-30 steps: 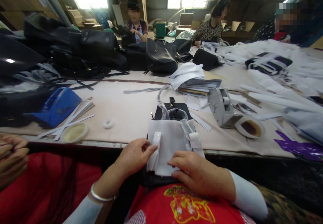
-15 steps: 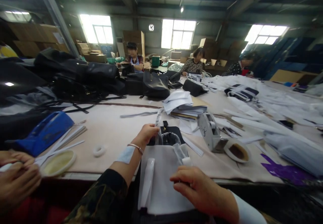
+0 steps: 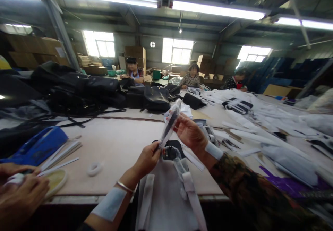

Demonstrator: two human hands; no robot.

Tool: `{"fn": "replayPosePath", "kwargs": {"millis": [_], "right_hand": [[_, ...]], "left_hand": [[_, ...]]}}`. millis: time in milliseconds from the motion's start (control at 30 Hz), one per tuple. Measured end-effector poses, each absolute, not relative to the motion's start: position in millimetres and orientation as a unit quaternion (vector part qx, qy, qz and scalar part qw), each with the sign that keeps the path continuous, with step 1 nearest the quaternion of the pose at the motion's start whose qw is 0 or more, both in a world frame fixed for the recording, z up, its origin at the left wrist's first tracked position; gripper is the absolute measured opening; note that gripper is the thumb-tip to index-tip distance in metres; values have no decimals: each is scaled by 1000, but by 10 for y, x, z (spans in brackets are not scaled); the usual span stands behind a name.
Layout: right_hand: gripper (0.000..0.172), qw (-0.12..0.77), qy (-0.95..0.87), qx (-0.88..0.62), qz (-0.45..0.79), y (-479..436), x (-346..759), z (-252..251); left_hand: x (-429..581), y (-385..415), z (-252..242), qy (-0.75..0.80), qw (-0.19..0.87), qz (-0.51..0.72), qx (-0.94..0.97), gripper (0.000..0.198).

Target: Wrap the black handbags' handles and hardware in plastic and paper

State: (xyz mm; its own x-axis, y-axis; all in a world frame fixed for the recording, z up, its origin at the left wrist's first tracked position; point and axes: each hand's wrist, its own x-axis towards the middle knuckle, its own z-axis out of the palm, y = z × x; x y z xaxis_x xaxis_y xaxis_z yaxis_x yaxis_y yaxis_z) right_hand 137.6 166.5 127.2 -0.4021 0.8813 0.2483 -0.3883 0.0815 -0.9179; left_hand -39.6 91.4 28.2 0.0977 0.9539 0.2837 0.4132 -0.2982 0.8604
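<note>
A bag (image 3: 166, 196) covered with a white sheet stands right before me at the table edge. Rising from its top is a dark strap (image 3: 170, 123) wrapped in clear plastic film. My left hand (image 3: 148, 159) is closed round the lower part of this strap. Higher up, my right hand (image 3: 186, 129) pinches the same strap near its upper bend. A second wrapped strap (image 3: 179, 168) hangs on the bag's right side, beside a white-wrapped band (image 3: 191, 189). The bag's lower part falls outside the view.
A co-worker's hands (image 3: 23, 189) work at the far left, by a blue bin (image 3: 39, 146) and a round dish (image 3: 56, 184). A white tape roll (image 3: 94, 168) lies on the table. Black bags (image 3: 78, 85) are heaped behind; a tape dispenser (image 3: 208, 134) stands right.
My right hand has gone from in front of the bag up to the strap and taken hold of it. The strap is drawn up towards the right. My view has tilted upward.
</note>
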Motion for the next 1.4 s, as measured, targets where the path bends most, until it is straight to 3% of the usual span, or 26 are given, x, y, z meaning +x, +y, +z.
{"fn": "replayPosePath", "kwargs": {"millis": [100,233,400,500,567,633,700,767,867,967,1067,1200,1333,1400], "right_hand": [[47,536,-611,-235,533,1759,1553,1720],[51,504,-724,-272,384,1699,1693,2165],[68,501,-786,-220,288,1576,1773,2301],[81,423,-868,-237,103,1601,1944,2388],[72,322,-884,-328,-88,1591,2034,2488],[50,220,-840,-429,-251,1538,2040,2587],[38,148,-796,-486,-330,1465,1958,2655],[35,99,-792,-493,-347,1397,1836,2687],[30,69,-802,-484,-343,1323,1704,2702],[30,84,-801,-488,-336,1264,1689,2727],[31,93,-806,-484,-328,1186,1711,2755],[31,85,-812,-469,-336,1059,1667,2776],[34,93,-796,-475,-362,1012,1641,2811],[33,79,-793,-489,-354,1050,1685,2826]], "left_hand": [[-416,987,257,513,302,436,675,18],[-328,1130,240,535,294,421,671,16],[-256,1296,279,575,246,384,679,13],[-348,1333,251,601,214,382,668,16],[-400,1311,247,613,190,391,660,16],[-388,1239,307,615,156,416,652,21],[-302,1118,447,591,105,470,647,37],[-173,975,630,527,63,534,658,41],[-17,820,825,446,87,559,693,24],[0,816,837,488,113,556,664,20],[-39,914,858,507,67,573,640,31],[51,1063,1208,419,25,584,695,59],[153,1190,1623,344,199,608,687,32],[93,1229,1749,302,312,597,675,36]]}}
